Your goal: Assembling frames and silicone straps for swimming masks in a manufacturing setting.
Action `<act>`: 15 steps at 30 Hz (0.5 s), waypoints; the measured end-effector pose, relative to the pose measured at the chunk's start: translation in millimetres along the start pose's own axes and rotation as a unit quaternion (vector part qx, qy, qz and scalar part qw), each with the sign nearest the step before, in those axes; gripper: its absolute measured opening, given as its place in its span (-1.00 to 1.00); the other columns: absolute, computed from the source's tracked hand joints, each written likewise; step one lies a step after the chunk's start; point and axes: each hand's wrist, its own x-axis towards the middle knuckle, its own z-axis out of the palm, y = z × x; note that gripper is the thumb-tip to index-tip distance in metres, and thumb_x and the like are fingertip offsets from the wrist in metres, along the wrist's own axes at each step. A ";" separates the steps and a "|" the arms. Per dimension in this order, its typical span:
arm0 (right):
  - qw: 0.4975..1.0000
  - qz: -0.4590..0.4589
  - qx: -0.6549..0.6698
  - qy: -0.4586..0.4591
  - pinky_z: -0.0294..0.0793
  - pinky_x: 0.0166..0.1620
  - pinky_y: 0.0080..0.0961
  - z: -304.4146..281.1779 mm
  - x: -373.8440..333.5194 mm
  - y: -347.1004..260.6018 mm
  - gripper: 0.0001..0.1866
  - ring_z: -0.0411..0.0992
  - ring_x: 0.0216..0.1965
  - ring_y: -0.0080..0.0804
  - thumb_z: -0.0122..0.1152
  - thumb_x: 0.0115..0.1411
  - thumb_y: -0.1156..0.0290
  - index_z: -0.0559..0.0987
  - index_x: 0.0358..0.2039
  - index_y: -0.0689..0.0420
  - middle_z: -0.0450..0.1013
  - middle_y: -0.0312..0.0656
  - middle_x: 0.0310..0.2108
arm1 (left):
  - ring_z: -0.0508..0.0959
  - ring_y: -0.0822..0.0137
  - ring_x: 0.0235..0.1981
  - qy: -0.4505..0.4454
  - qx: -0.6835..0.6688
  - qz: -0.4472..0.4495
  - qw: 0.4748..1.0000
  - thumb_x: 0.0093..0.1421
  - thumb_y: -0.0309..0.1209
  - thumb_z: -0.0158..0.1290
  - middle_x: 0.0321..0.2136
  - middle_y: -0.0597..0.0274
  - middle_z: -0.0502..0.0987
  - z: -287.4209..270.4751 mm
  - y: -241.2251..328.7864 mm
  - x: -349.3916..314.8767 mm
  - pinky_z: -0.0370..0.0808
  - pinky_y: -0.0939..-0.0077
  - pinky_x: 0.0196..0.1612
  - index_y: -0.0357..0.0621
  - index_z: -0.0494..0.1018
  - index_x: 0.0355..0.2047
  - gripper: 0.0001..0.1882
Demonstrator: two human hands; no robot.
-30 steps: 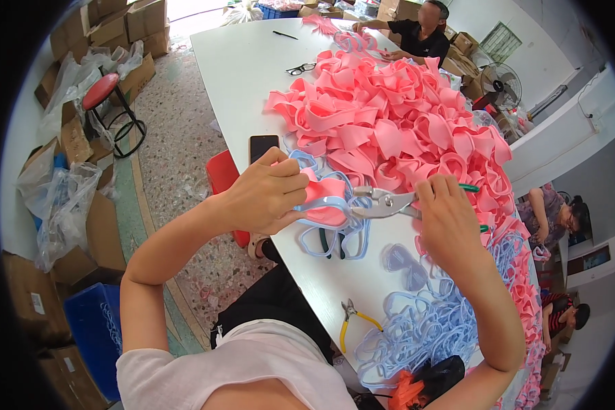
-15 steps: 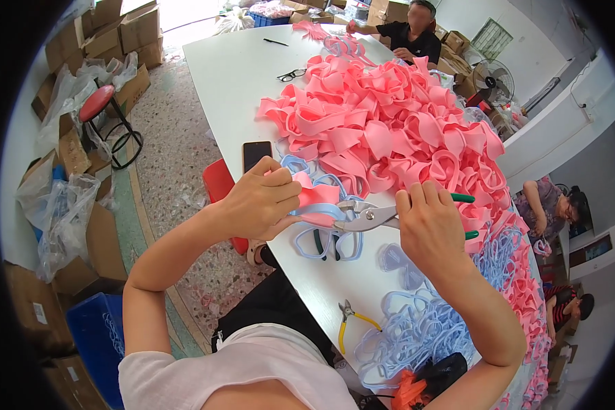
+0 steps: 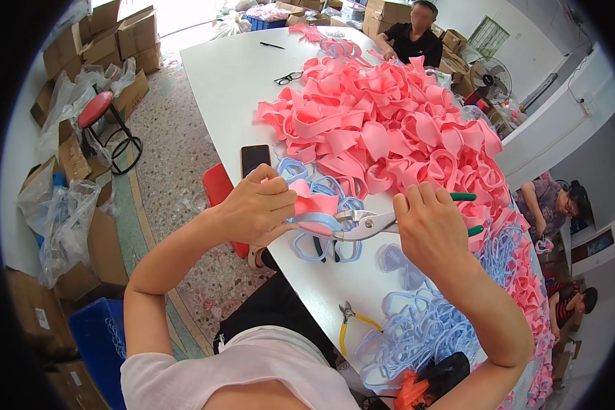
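My left hand (image 3: 260, 206) is closed on a pink fabric band (image 3: 316, 203) with a light-blue strip (image 3: 313, 219) lying along it. In my right hand (image 3: 430, 224) is a pair of metal pliers (image 3: 369, 224) with green handles, whose ends stick out past the hand. The jaws point left and meet the right end of the band and strip; whether they grip it is too small to tell. Below the band, a dark-handled tool (image 3: 319, 247) lies among light-blue loops (image 3: 348, 249) on the white table.
A large heap of pink bands (image 3: 383, 123) covers the table's middle. Tangled light-blue loops (image 3: 424, 328) and yellow-handled cutters (image 3: 348, 318) lie nearer me. A phone (image 3: 255, 160) and glasses (image 3: 288, 78) rest at the left. A person (image 3: 417, 37) sits across; others are at right.
My left hand has shifted slightly left, and the pink and blue pieces have turned a little at the plier jaws. The person across has drawn an arm in from the pink pieces.
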 end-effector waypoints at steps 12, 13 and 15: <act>0.998 -0.003 -0.017 0.068 0.27 -0.25 -0.42 5.8 -3.3 -2.0 -0.94 0.33 -0.35 -0.36 0.09 0.03 0.41 0.43 -0.50 0.08 0.34 -0.25 -0.52 | 0.36 0.29 -0.38 0.002 -0.007 -0.004 1.000 -0.15 -0.29 0.32 -0.43 0.32 0.40 2.0 2.0 -1.7 0.28 0.29 -0.15 -0.10 0.45 -0.51 -0.71; 0.998 0.001 -0.028 0.060 0.27 -0.25 -0.42 1.7 -1.6 -5.1 -0.94 0.33 -0.35 -0.36 0.09 0.03 0.41 0.44 -0.50 0.08 0.35 -0.25 -0.52 | 0.36 0.29 -0.38 0.006 -0.003 -0.014 1.000 -0.15 -0.29 0.32 -0.43 0.32 0.40 1.3 2.4 -1.0 0.27 0.30 -0.16 -0.10 0.44 -0.51 -0.71; 0.998 0.008 -0.041 0.050 0.27 -0.25 -0.42 -0.4 -0.8 -6.2 -0.94 0.33 -0.34 -0.36 0.10 0.03 0.41 0.44 -0.50 0.08 0.35 -0.25 -0.52 | 0.35 0.28 -0.38 0.004 -0.001 -0.013 1.000 -0.15 -0.29 0.32 -0.43 0.32 0.40 1.6 3.9 0.6 0.27 0.30 -0.16 -0.11 0.44 -0.51 -0.71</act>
